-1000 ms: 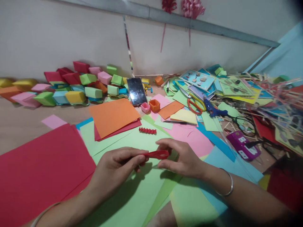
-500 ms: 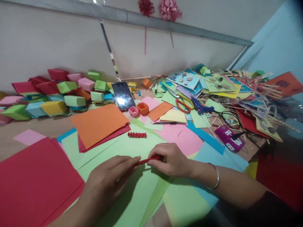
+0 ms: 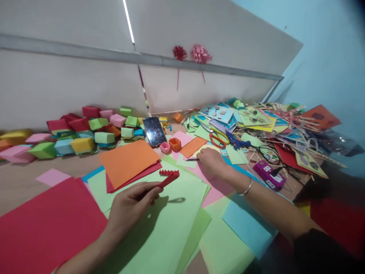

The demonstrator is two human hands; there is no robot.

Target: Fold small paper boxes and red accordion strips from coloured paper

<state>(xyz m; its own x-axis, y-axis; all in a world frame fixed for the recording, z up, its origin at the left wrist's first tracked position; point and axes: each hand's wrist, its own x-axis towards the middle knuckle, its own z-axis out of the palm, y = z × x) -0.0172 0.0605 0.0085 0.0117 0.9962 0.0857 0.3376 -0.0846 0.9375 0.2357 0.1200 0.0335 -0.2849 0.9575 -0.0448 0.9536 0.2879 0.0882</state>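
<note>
Between the thumb and fingers of my left hand (image 3: 137, 203) is a narrow folded red paper strip (image 3: 170, 180), its far end raised over the green sheets (image 3: 171, 205). Just behind that end lies a zigzag-folded red paper piece (image 3: 169, 172). My right hand (image 3: 210, 159) is closed on a thin dark pencil-like tool (image 3: 191, 159), beside a pale yellow paper. Two small open paper boxes, one pink (image 3: 165, 147) and one orange (image 3: 175, 144), stand behind the hands.
Red sheets (image 3: 51, 224) lie at left, orange paper (image 3: 129, 163) nearer the middle. A phone (image 3: 154, 131) rests beside many coloured paper blocks (image 3: 82, 145). Scissors (image 3: 219, 137), a blue glue gun (image 3: 238, 142), a purple power strip (image 3: 268, 175) and craft cards (image 3: 218, 113) are at right.
My right hand has let go of the red strip and moved forward and right to the thin tool. My left hand still holds the strip, now tilted upward. The camera view has shifted up.
</note>
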